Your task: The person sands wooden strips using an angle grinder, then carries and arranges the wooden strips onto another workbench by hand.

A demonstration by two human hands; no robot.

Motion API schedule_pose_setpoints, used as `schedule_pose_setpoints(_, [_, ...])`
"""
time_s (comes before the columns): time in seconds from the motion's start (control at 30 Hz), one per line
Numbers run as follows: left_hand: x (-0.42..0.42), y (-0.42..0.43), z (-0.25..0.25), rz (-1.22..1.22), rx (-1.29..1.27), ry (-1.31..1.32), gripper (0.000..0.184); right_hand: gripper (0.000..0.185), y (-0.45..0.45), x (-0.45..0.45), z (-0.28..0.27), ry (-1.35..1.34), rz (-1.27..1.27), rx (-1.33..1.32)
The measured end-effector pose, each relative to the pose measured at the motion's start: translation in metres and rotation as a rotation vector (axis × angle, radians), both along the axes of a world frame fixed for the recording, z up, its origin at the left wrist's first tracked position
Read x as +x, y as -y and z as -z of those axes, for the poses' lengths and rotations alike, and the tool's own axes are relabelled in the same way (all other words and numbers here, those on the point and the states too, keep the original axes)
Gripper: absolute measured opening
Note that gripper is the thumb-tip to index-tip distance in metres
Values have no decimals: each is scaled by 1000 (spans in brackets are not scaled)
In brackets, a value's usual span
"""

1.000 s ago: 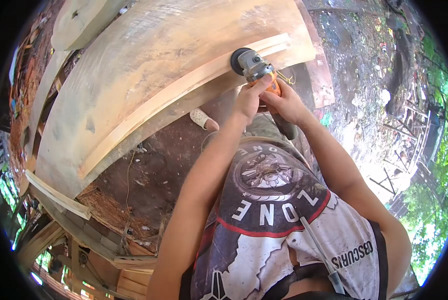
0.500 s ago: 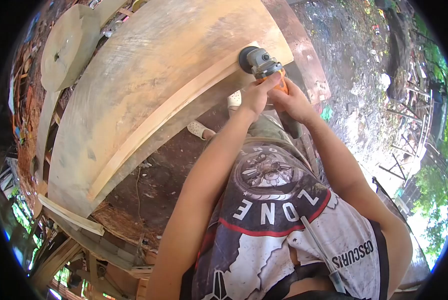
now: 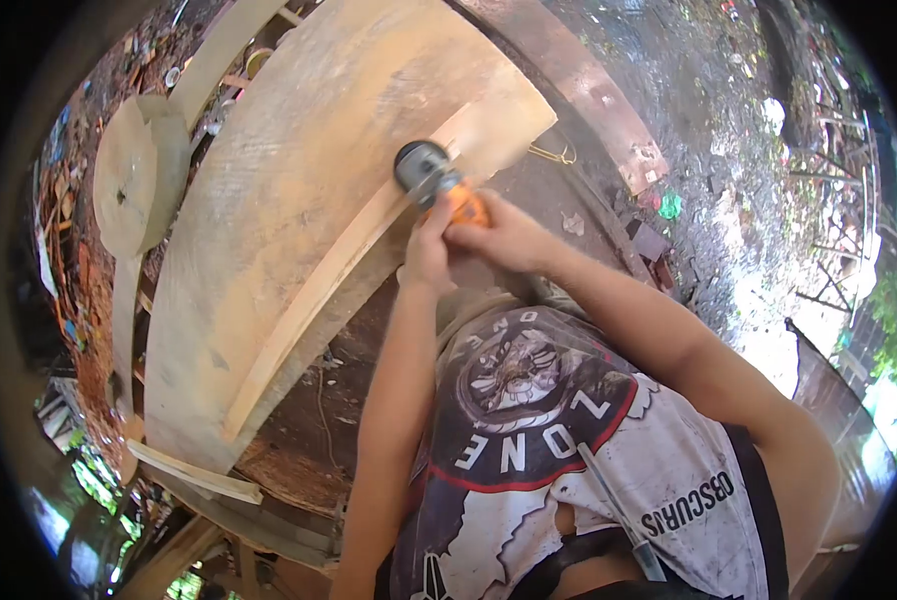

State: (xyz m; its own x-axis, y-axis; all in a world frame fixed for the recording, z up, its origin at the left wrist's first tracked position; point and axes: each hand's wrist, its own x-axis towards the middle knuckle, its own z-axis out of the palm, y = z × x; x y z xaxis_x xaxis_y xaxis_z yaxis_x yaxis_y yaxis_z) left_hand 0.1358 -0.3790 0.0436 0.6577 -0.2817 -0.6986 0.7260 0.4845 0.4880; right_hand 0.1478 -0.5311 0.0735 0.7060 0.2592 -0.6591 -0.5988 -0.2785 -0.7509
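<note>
My left hand [image 3: 431,250] and my right hand [image 3: 504,235] are both wrapped round the orange body of an angle grinder [image 3: 441,180]. Its round dark disc lies over a curved pale wooden strip [image 3: 314,305], near the strip's upper part; whether it touches the wood cannot be told. The strip runs along the near edge of a large, pale wooden panel [image 3: 259,200] with brownish patches. The grinder is slightly blurred, and my palms hide its rear end.
A short wooden piece [image 3: 197,472] lies at the panel's lower left end. A rounded wooden block [image 3: 134,180] stands at the far left. Beyond the panel runs a reddish board [image 3: 589,85]. A thin yellow cord [image 3: 554,155] lies by the panel's right corner.
Both hands and the grinder have moved left and slightly down, along the strip. The view has shifted, and the shoes seen earlier are now hidden.
</note>
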Motion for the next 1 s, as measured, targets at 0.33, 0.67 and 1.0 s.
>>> schedule_pose_setpoints(0.33, [33, 40, -1, 192, 30, 2, 55, 64, 35, 0, 2, 10, 114, -128])
schedule_pose_setpoints(0.67, [28, 40, 6, 377, 109, -26, 55, 60, 38, -23, 10, -22, 323, -45])
schedule_pose_setpoints(1.0, [39, 35, -2, 337, 65, -63, 53, 54, 29, -6, 0, 41, 270, -48])
